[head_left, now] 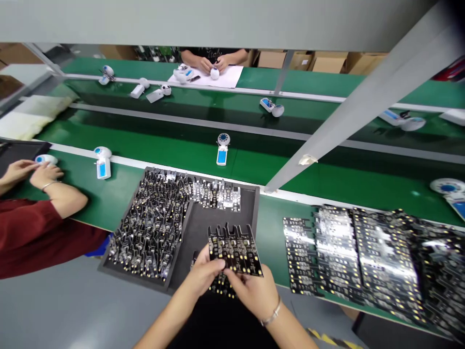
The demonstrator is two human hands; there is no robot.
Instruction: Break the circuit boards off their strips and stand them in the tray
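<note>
A black circuit board panel [236, 249] with prongs along its far edge is held over the black tray [203, 228]. My left hand [206, 271] grips its near left edge, thumb on top. At the near right edge, my right hand [254, 290] pinches it too, a bracelet on the wrist. More boards show just below the hands, partly hidden. Loose small boards [152, 218] fill the tray's left side, and a row of board pieces [218, 194] lies along its far side. To the right, stacked panels [337, 247] cover the green table.
A slanted grey post [348, 102] rises beyond the tray. White devices [222, 150] sit on the green belt [174, 145]. On the left, a person in a red sleeve [29, 228] handles a white device. Another person's hands [214, 64] work across the line.
</note>
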